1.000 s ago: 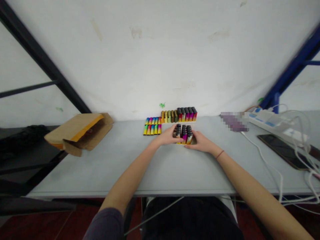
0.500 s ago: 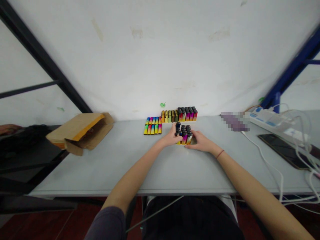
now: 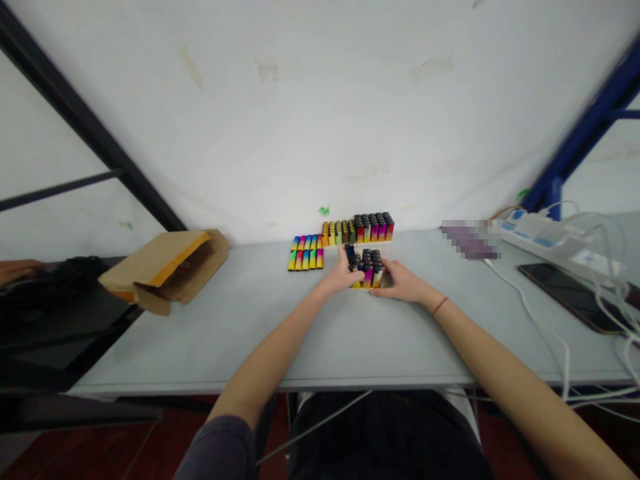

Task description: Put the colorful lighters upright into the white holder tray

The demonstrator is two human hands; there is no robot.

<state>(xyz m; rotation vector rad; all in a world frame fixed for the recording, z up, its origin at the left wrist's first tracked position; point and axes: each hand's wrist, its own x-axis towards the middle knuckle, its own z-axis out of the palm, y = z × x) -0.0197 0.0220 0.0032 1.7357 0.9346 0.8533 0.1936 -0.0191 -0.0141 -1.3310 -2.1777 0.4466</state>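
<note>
On a pale grey table (image 3: 210,333), a cluster of upright multicoloured plastic lighters (image 3: 371,270) stands between the hands. Toppling could be caused by a careless nudge, sending lighters into the rainbow-striped lighters (image 3: 305,253) lying nearby. The left hand (image 3: 341,275) is closed around a black-capped lighter (image 3: 351,257); the right hand (image 3: 403,281) is partly open, cupped against the cluster.

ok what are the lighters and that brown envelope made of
The rainbow-bodied disposable lighters look like glossy plastic, going by their smooth shiny colour bands; the black tops could be plastic or metal, too small to tell. The brown folded envelope looks like matte kraft cardboard, with soft creased flaps.
</note>
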